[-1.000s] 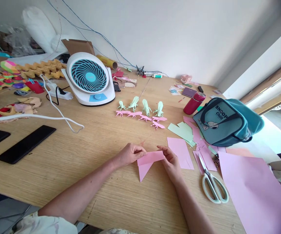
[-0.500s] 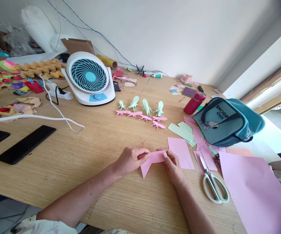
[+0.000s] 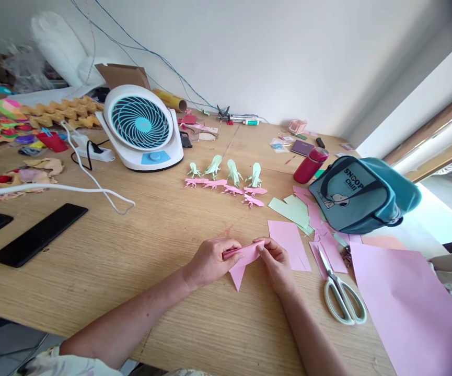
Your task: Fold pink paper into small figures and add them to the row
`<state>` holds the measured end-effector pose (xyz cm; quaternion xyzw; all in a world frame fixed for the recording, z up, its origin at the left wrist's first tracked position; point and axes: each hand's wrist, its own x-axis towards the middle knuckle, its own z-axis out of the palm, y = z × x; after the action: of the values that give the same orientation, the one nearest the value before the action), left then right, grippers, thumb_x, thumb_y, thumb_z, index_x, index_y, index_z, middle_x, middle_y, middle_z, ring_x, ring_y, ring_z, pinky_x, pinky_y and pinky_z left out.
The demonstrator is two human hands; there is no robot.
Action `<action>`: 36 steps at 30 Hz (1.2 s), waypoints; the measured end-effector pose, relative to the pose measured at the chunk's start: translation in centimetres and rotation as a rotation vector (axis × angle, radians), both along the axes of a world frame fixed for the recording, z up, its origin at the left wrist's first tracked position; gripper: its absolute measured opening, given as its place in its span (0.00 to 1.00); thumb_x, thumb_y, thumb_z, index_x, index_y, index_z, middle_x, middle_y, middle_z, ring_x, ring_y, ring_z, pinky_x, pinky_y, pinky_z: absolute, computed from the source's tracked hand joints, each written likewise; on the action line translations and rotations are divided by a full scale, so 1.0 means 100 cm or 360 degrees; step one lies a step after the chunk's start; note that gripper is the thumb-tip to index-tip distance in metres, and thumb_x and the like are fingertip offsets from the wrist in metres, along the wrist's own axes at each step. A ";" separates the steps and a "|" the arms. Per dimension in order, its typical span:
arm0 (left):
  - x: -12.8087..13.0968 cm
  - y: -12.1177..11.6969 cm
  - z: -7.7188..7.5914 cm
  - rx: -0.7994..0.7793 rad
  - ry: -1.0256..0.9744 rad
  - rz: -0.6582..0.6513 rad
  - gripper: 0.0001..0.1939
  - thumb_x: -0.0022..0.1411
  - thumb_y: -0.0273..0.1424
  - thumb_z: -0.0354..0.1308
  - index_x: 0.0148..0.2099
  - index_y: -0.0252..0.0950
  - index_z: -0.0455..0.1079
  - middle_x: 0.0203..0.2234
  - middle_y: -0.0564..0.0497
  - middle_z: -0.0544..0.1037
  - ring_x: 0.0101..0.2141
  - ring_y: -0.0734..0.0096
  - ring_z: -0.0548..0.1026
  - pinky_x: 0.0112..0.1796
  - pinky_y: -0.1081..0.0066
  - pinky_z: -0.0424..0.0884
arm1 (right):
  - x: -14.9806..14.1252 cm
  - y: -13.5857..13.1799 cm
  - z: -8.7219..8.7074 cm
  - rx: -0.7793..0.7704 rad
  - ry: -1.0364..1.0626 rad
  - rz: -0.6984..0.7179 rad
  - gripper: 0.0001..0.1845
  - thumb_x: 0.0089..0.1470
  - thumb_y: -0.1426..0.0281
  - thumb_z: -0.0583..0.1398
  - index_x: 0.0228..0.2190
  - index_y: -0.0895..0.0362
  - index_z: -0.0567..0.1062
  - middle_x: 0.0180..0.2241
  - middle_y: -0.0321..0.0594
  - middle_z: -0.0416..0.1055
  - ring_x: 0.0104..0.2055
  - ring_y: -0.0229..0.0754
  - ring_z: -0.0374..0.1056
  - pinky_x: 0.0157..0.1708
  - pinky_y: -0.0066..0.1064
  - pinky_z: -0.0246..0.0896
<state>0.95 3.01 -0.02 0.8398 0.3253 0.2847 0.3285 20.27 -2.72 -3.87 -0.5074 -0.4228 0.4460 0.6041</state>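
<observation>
A folded piece of pink paper (image 3: 245, 257) is held between my two hands just over the wooden table, with a pointed flap hanging down from it. My left hand (image 3: 215, 259) pinches its left end, thumb in front and fingers curled behind. At the right end, my right hand (image 3: 276, 261) grips the paper between thumb and fingers. Beyond my hands stand several folded green paper figures (image 3: 232, 172), with several pink paper figures (image 3: 215, 184) in front of them. A flat pink sheet (image 3: 289, 244) lies just right of my right hand.
White-handled scissors (image 3: 343, 300) and a large pink sheet (image 3: 402, 297) lie at the right, near paper scraps (image 3: 293, 211). Behind them are a red bottle (image 3: 310, 164) and a teal bag (image 3: 361, 194). A white fan (image 3: 143, 128), cables (image 3: 92, 180) and a black phone-like slab (image 3: 39, 234) occupy the left.
The pink paper has tilted in my hands, and its hanging point has shifted slightly right and down. My left thumb now lies lower along the fold. Both hands keep their hold.
</observation>
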 end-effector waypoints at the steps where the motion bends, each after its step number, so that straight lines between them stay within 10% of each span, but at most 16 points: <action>1: 0.000 0.001 -0.001 0.0001 -0.0007 0.0012 0.07 0.64 0.33 0.56 0.38 0.37 0.73 0.30 0.52 0.78 0.31 0.73 0.73 0.33 0.76 0.65 | 0.000 0.000 0.001 -0.0002 0.0005 0.0004 0.12 0.53 0.59 0.65 0.35 0.53 0.79 0.32 0.39 0.74 0.33 0.41 0.67 0.35 0.32 0.63; 36: 0.001 0.004 0.003 -0.0159 -0.0336 0.0043 0.05 0.61 0.29 0.59 0.34 0.34 0.74 0.26 0.52 0.77 0.26 0.76 0.71 0.29 0.77 0.64 | -0.005 -0.001 0.010 0.0041 -0.0200 0.0069 0.11 0.50 0.59 0.66 0.27 0.54 0.77 0.27 0.37 0.71 0.30 0.40 0.64 0.31 0.31 0.60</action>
<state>1.07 3.45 0.31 0.7832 0.3141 0.3594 0.3984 19.81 -2.82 -2.84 -0.5172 -0.4764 0.4207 0.5732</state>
